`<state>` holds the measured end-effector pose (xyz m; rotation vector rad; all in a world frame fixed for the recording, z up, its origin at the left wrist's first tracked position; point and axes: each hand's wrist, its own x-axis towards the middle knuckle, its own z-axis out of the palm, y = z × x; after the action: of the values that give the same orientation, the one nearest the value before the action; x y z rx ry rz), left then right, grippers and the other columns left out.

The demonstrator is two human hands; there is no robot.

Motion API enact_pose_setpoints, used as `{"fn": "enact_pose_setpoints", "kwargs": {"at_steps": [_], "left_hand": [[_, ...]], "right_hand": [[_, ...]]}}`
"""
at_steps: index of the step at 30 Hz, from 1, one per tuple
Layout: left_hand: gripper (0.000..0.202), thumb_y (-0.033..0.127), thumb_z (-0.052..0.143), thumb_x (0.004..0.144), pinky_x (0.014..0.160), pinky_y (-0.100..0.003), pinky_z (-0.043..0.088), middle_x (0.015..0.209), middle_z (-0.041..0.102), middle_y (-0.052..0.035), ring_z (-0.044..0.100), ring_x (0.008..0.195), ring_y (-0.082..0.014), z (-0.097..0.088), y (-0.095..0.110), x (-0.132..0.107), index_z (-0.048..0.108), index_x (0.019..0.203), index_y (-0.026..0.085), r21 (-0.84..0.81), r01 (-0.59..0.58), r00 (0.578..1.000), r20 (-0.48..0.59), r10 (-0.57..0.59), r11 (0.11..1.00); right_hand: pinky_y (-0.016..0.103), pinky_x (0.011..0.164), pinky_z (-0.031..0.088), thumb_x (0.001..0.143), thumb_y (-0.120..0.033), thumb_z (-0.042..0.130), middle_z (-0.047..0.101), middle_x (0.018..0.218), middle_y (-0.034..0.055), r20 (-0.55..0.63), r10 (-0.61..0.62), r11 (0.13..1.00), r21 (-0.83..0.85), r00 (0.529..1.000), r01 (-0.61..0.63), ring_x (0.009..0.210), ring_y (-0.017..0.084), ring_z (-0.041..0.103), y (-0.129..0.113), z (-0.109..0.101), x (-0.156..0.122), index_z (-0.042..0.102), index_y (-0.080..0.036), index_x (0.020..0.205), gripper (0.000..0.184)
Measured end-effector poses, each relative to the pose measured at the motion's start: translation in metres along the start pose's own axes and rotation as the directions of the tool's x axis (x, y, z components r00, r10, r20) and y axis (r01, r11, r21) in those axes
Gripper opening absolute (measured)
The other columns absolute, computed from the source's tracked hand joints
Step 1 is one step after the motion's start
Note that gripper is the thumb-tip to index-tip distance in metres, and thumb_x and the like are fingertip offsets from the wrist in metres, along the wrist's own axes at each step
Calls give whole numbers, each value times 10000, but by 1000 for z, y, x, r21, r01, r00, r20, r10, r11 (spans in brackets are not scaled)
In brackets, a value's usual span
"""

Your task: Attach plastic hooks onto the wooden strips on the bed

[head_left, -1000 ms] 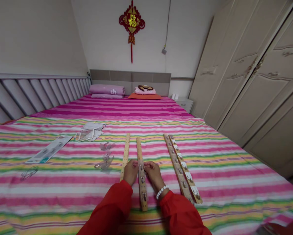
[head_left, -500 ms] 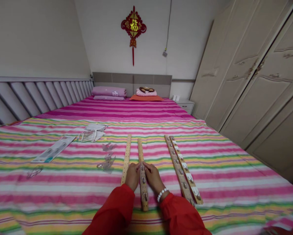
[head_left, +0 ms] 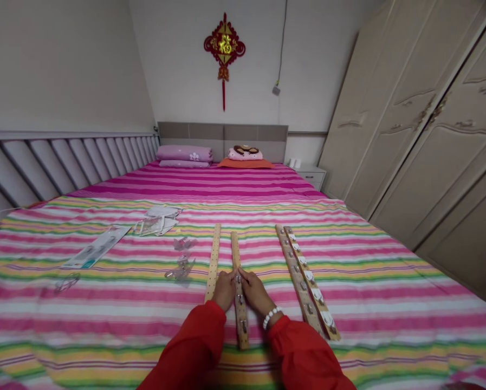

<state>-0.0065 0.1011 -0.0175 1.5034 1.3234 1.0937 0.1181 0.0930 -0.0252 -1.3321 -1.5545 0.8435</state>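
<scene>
A narrow wooden strip (head_left: 235, 250) lies lengthwise on the bed in front of me, with clear-backed metal hooks stuck along its near half. My left hand (head_left: 224, 291) and my right hand (head_left: 256, 292) close in from either side. Their fingertips pinch and press the farthest adhesive hook (head_left: 238, 279) against the wood. Nearer to me on the same strip sit two more hooks, one of them a metal hook (head_left: 243, 326). Just left of my left hand lies a bare strip with holes (head_left: 213, 260).
To the right lie a strip with metal hooks (head_left: 292, 259) and a strip with white hooks (head_left: 316, 292). On the left are clear plastic pieces (head_left: 181, 268), a packaged hook card (head_left: 98, 248), white packets (head_left: 159, 219) and a thin wire-like loop (head_left: 67, 281). Striped bedding (head_left: 124, 325) lies beneath.
The whole view has shifted slightly, so things appear a little farther right. Both hands stay at the same hook, pressing it, with little visible movement.
</scene>
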Motion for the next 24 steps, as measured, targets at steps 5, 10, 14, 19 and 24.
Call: {"fn": "enact_pose_setpoints", "kwargs": {"at_steps": [5,10,14,19,24], "left_hand": [[247,249,534,715,689,-303,460,591,589,-19,553,667,-178,-1,5,-4,737,786,127,-42,-34,998,55,36,999],[336,280,619,648,664,-281,468,596,625,4,566,637,-156,-25,8,-1,717,922,110,-100,64,997,55,-59,993],[284,260,583,660,644,-284,470,659,625,-22,560,621,-150,-73,11,5,700,871,112,79,18,966,-258,3,997],[223,226,573,679,728,-326,464,747,577,-53,563,713,-186,-117,10,10,678,844,118,520,13,901,-376,215,854],[124,188,540,729,728,-297,437,848,553,-54,559,753,-174,-119,12,9,656,764,159,676,116,938,-317,144,728]], "right_hand": [[383,856,459,783,-266,529,696,870,78,-13,-2,983,185,1000,4,867,248,608,3,-3,-7,721,-209,1054,337],[355,783,498,724,-416,646,716,919,63,-54,99,891,450,994,-64,846,224,619,11,-4,-13,658,-199,1156,483],[273,516,432,713,-420,661,598,597,-22,-44,229,813,558,972,-166,491,127,485,16,-3,-15,584,-134,1238,602],[251,473,364,667,-415,699,553,579,-38,-63,257,767,621,964,-164,470,108,445,13,-1,-16,632,-132,1142,558],[243,466,341,656,-408,704,543,568,-47,-78,254,779,607,964,-156,467,103,437,13,-2,-16,636,-120,1096,531]]}}
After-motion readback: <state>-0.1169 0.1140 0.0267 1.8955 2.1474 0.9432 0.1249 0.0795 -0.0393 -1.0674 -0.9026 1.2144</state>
